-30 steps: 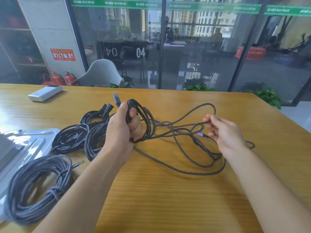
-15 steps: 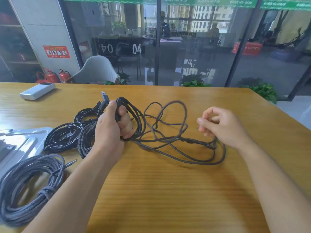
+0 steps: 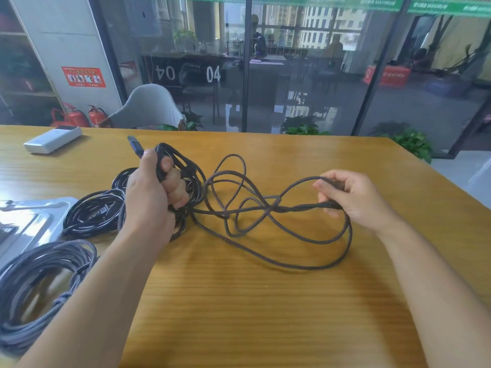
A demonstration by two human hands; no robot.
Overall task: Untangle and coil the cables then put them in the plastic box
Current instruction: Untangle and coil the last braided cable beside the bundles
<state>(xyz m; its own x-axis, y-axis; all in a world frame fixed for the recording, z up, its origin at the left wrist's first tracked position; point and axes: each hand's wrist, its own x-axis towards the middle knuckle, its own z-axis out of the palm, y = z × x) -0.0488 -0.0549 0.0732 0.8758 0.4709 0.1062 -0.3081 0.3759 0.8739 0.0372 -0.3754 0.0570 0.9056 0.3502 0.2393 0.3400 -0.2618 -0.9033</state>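
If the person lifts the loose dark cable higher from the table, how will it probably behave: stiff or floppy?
Probably floppy: the braided cable sags in loose curves between the left hand and the right hand. It will likely snag, since strands twist together near the middle. It seems light, as the right hand holds its loop with a few fingers.

Single view: head-worn wide-angle camera, facing forward and down, close above the tabletop (image 3: 265,301); far edge and glass wall (image 3: 305,75) fill the upper frame.
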